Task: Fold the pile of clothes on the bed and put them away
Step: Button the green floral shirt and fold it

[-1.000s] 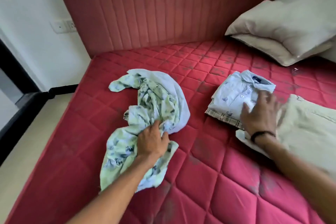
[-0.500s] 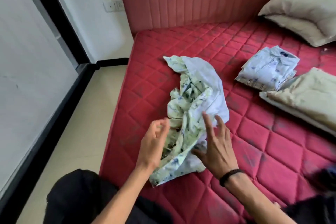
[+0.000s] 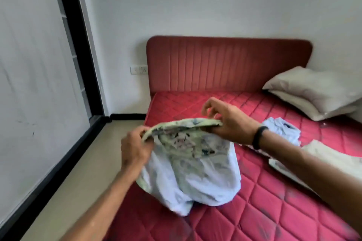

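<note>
Over red quilted mattress (image 3: 274,191), crumpled pale green-and-white printed garment (image 3: 188,162), blurred.

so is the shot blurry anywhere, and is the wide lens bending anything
Head view: motion blur smears the floral garment and both the left hand and right hand; the black door frame leans and bows from wide-angle distortion; lighting is soft and even, no glare; headboard fairly sharp.
</note>
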The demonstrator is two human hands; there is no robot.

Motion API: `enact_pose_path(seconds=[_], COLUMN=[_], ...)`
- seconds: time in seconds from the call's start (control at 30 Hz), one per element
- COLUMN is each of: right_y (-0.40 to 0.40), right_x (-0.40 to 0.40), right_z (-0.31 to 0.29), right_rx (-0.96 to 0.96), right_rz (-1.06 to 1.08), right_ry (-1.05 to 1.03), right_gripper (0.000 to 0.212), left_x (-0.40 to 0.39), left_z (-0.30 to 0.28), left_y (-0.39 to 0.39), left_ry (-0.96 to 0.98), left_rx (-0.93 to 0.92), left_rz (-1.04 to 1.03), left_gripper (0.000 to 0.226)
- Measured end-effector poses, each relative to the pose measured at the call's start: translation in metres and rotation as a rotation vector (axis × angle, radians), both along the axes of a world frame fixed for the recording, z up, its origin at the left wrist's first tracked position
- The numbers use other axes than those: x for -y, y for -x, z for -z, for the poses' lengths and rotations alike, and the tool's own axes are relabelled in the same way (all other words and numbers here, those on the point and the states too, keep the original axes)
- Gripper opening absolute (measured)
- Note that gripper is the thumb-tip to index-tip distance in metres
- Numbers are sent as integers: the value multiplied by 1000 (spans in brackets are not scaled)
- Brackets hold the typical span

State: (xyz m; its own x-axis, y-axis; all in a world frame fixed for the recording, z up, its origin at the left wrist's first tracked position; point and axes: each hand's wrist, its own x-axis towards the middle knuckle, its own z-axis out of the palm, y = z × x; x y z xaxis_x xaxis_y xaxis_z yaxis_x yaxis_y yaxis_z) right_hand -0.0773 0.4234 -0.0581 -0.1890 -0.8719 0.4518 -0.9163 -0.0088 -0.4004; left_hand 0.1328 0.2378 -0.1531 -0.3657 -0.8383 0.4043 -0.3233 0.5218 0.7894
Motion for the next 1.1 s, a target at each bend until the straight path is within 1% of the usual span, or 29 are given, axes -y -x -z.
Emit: enact_pose_path(seconds=[0.07,0.1,0.13,0.2,0.23,0.3,0.37,0.4,0.43,0.47,0.5,0.53,0.57,0.63,0.67,0.7,0.8,0.83,0.9,0.93,0.97,1.0,1.03,1.07,1.1], right_y=[16,25,32,39,40,40,36,33,27,23,21,19,20,29,37,45,66,70,72,70,67,64,61,57,55], right_x=[-6,-11,-17,-31,-37,-47,-56,-61,-67,-74,-79,-85,-89,-98,-103,-110,-127,-132,-140,-143,-149,-154,-160,-163,-164], right_z=[-55,-77,-103,-141,-153,-179,-206,-220,-234,-253,-266,-285,-299,-329,-338,-348,-345,-339,-330,-329,-330,-331,-331,-330,-327], right_rx=[56,91,118,201,245,251,261,279,267,193,84,-28,-112,-170,-157,-141,-60,-11,60,79,104,138,163,197,261], right_rz=[1,14,35,85,115,214,300,309,298,278,261,248,234,225,229,239,300,297,268,244,208,164,111,51,-10], right_ry=[67,101,154,262,297,365,441,450,432,394,339,298,261,254,266,274,186,175,255,306,342,331,250,111,-44], right_gripper=[21,17,14,10,10,7,8,15,29,47,60,66,62,34,22,17,19,19,18,16,13,12,9,9,13], left_x=[27,37,43,44,42,40,46,50,54,56,58,59,58,56,55,52,39,35,26,26,24,24,22,21,17], left_z=[-67,-99,-134,-194,-220,-266,-301,-314,-328,-347,-359,-380,-396,-432,-446,-462,-483,-484,-486,-488,-491,-495,-500,-504,-508], left_y=[11,14,15,12,9,4,5,7,9,11,13,13,13,9,6,1,-19,-25,-38,-43,-49,-53,-58,-61,-63], left_ry=[-32,-38,-5,121,205,403,532,574,612,647,670,697,713,698,666,617,366,326,303,292,280,265,246,242,257], left_rx=[-80,-88,-80,15,100,246,300,291,250,182,110,24,-51,-154,-149,-133,-96,-63,37,62,62,45,13,-20,-44], left_rz=[194,296,393,490,488,424,320,265,214,168,126,84,56,35,64,131,523,610,707,732,748,752,748,735,716], left_gripper=[32,33,30,16,13,23,30,26,18,10,7,8,9,9,9,10,22,22,17,18,22,28,32,35,37])
